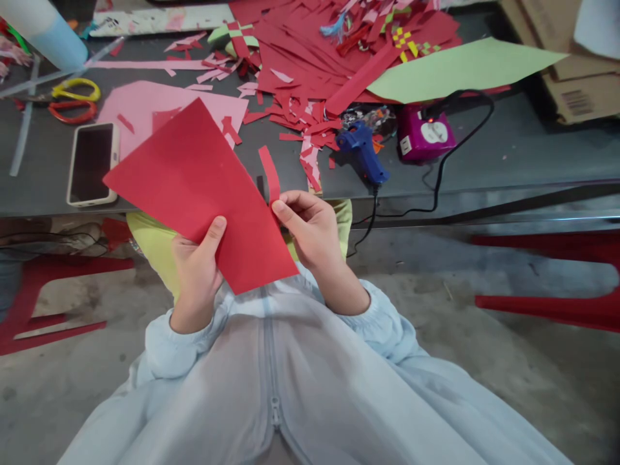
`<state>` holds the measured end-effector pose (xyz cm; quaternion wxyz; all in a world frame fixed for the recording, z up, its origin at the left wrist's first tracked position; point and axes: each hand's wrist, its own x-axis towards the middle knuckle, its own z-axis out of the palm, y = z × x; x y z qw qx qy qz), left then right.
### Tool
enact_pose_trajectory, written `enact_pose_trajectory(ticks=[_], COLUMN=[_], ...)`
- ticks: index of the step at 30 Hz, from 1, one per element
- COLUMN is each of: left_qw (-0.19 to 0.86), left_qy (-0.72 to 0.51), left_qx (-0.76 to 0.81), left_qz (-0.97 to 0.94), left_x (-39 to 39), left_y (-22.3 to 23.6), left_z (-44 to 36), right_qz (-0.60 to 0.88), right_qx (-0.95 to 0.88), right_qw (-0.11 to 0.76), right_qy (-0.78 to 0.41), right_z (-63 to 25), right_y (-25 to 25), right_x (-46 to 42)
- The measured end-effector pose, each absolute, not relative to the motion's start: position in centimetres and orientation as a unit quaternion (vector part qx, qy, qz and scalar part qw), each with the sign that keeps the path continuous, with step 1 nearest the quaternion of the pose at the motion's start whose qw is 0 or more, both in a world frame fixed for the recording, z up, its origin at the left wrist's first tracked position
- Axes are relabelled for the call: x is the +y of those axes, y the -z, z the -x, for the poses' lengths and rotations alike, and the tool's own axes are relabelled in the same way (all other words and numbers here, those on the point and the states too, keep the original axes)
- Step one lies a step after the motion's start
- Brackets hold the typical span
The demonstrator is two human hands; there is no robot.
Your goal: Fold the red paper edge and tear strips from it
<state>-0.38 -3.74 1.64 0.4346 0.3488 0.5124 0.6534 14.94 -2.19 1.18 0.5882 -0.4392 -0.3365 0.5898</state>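
Observation:
My left hand [201, 265] grips a red sheet of paper [203, 181] near its lower left edge, the thumb lying on top and the fingers hidden beneath. The sheet is tilted over my lap and overlaps the table's front edge. At its right edge, my right hand [310, 226] pinches a narrow red paper strip [270, 169] between thumb and fingers. The strip stands up from the fingertips and bends a little. Whether it is still joined to the sheet, I cannot tell.
On the dark table [523, 155] are a phone [93, 165], scissors [75, 101], pink paper [138, 97], many red scraps [300, 58], a green sheet [465, 68], a blue glue gun [362, 150] and a purple power box [425, 134] with a black cord. Cardboard [576, 84] lies far right.

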Motion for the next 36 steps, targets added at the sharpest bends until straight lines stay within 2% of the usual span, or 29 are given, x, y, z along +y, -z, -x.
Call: enact_pose_trajectory(ticks=[4,8,17,25,29,36], left_qw=[0.425,0.437,0.514,0.504,0.497,0.456], left_qy=[-0.666,-0.668,-0.6,-0.616,-0.624,-0.636], left_qx=[0.499,0.491,0.523,0.516,0.513,0.526], left_qz=[-0.357,-0.348,-0.319,-0.315,-0.316,-0.333], left_x=[-3.7,-3.6,-3.7,-3.7,-3.6,-3.4], left_y=[-1.7,-1.7,-1.3,-1.3,-1.4,-1.1], left_z=[0.4,0.5,1.2,0.7,0.8,1.0], right_qz=[0.389,0.394,0.434,0.471,0.444,0.413], right_qx=[-0.321,-0.302,-0.326,-0.335,-0.293,-0.293], right_qw=[0.531,0.503,0.555,0.596,0.592,0.505], right_qy=[-0.681,-0.707,-0.631,-0.558,-0.605,-0.699], right_z=[-15.4,-15.4,-15.5,-14.9,-15.0,-15.9], right_y=[-1.6,-1.9,-0.8,-0.7,-0.7,-1.3], right_x=[-2.2,-2.2,-1.9,-1.8,-1.8,-2.2])
